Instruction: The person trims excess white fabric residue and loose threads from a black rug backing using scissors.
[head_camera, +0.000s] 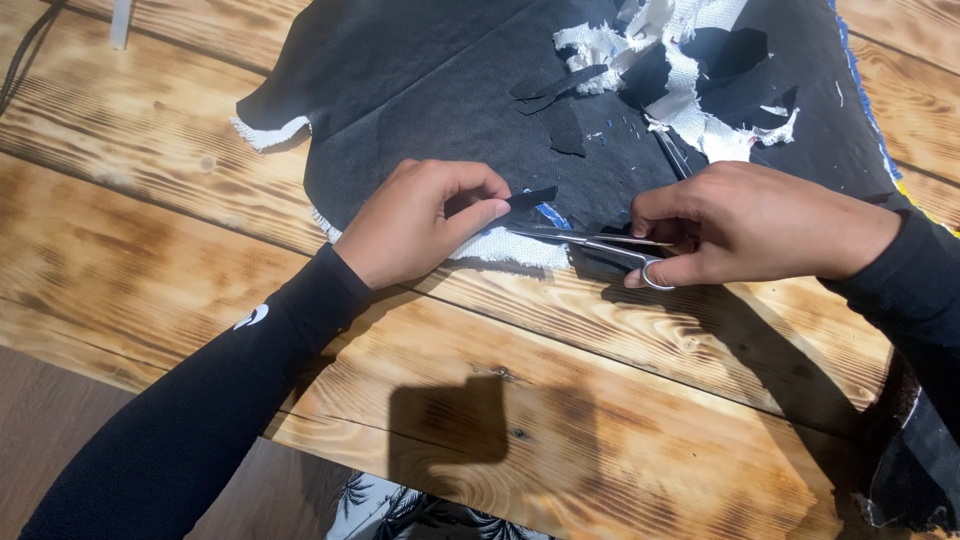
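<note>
We have the black fabric sheet spread flat on the wooden surface, its near edge frayed white where the backing shows. At that near edge our left hand pinches a narrow black strip between thumb and forefinger — the grip is clenched on it, lifting it slightly off the sheet. Our right hand grasps the small metal scissors, fingers through the loops, blades pointing left toward the strip and lying low over the frayed edge; whether the blades are parted or closed we cannot quite tell.

As for progress, we judge the cutting well under way but not finished. Several loose black offcuts lie on the sheet just beyond our hands, and farther back sits a pile of white woven scraps mixed with more dark pieces — trimmings already made. The strip in our left hand looks still joined to the sheet at its base, so this cut seems incomplete, and much of the edge remains ragged. A blue-and-yellow border runs along the far right.
</note>
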